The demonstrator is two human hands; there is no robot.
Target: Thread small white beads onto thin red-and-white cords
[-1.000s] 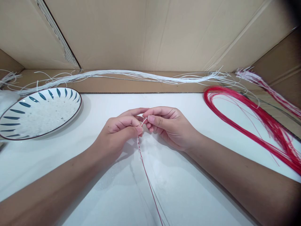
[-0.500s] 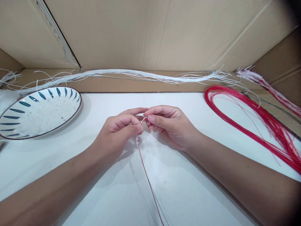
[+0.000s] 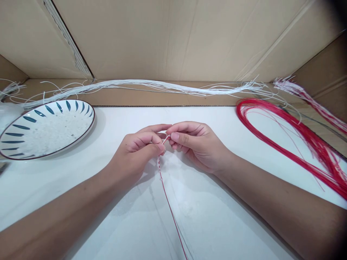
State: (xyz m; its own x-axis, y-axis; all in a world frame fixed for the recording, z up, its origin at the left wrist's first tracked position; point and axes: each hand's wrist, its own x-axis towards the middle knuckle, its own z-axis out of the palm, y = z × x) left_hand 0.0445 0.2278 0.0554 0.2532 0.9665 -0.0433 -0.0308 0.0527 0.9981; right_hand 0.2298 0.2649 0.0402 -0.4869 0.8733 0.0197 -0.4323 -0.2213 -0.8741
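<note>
My left hand [image 3: 137, 150] and my right hand [image 3: 193, 144] meet fingertip to fingertip over the middle of the white table [image 3: 162, 224]. Between them they pinch the upper end of a thin red string [image 3: 169, 207], which hangs down toward me. A few small clear beads [image 3: 158, 163] sit on the string just below my left thumb. The left thumb and forefinger grip the string; the right thumb and forefinger pinch its pale tip.
A white plate with blue leaf marks [image 3: 46, 128], filled with tiny clear beads, sits at the left. A bundle of red strings [image 3: 292, 139] curves along the right. White strings [image 3: 162, 86] lie along the back edge before the cardboard wall [image 3: 173, 39].
</note>
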